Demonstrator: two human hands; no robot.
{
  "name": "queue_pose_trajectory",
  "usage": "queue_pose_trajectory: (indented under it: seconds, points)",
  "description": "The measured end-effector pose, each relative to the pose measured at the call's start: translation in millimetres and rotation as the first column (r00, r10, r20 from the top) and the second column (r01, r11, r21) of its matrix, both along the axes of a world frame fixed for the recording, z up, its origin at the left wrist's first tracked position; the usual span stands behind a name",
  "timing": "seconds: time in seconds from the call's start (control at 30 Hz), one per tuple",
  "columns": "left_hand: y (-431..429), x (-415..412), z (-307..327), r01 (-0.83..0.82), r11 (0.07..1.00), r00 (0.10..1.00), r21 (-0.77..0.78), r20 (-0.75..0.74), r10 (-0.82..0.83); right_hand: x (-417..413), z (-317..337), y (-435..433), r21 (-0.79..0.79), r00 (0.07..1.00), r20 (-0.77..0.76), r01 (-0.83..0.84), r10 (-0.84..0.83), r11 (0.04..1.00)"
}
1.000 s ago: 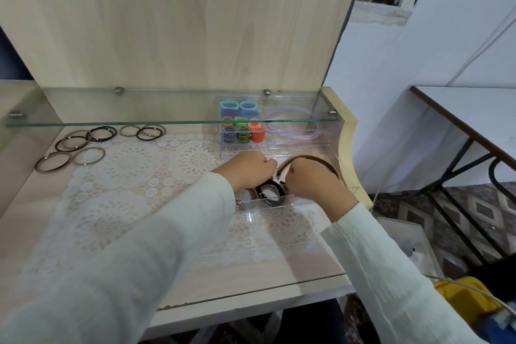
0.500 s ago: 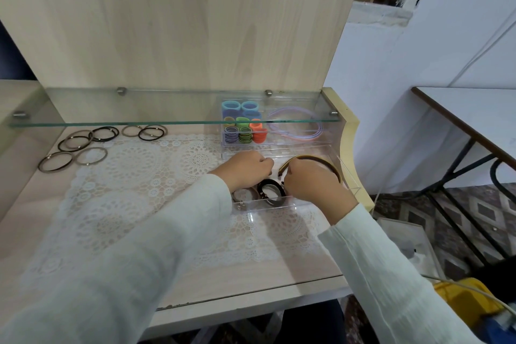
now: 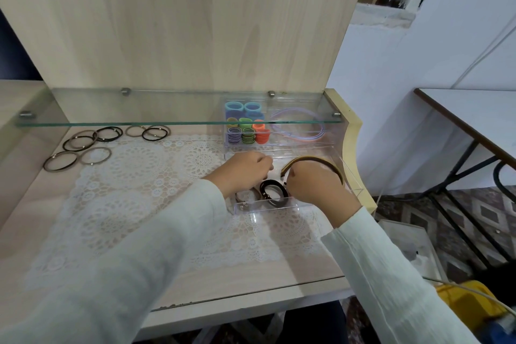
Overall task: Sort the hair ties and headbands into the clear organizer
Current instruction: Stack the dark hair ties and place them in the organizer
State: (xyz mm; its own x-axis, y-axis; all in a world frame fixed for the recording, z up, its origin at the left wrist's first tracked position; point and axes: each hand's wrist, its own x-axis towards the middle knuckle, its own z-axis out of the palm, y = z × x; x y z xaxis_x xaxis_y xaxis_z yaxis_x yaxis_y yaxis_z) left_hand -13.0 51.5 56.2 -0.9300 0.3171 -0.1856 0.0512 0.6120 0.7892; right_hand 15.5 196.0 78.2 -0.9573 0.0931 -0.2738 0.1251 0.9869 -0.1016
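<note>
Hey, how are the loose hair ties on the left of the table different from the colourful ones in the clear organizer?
Colour: the loose hair ties are black, brown and grey; the colourful hair ties are blue, green, orange and purple. Pose: the loose ones lie flat and scattered on the table, some overlapping; the colourful ones sit packed in rows inside the clear organizer. Both are round loops.

The left hand and right hand, fingers curled, reach into the clear box at 3 o'clock on the table. Black hair ties lie between them. Loose rings lie at 10 o'clock.
</note>
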Motion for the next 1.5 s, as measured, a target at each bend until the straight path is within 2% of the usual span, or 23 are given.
queue_pose_trajectory:
  seconds: [0.43,0.9,1.1,1.5]
  points:
    - [7,4,4,0.023,0.999,1.0,-0.026,0.002,-0.023,4,6,-2,-0.045,1.0,0.018,0.022,-0.021,0.999]
    - [12,3,9,0.005,0.996,0.999,-0.089,-0.053,-0.01,5,7,-2,-0.006,1.0,0.007,-0.022,0.022,1.0]
    - [11,-1,6,0.088,0.996,0.996,-0.029,0.029,-0.087,4,7,-1,-0.011,0.997,-0.077,0.002,-0.003,1.0]
    - [14,0,1,0.092,0.99,0.996,-0.106,-0.008,-0.093,-4,-6,-1,-0.069,1.0,-0.018,0.014,-0.015,0.998]
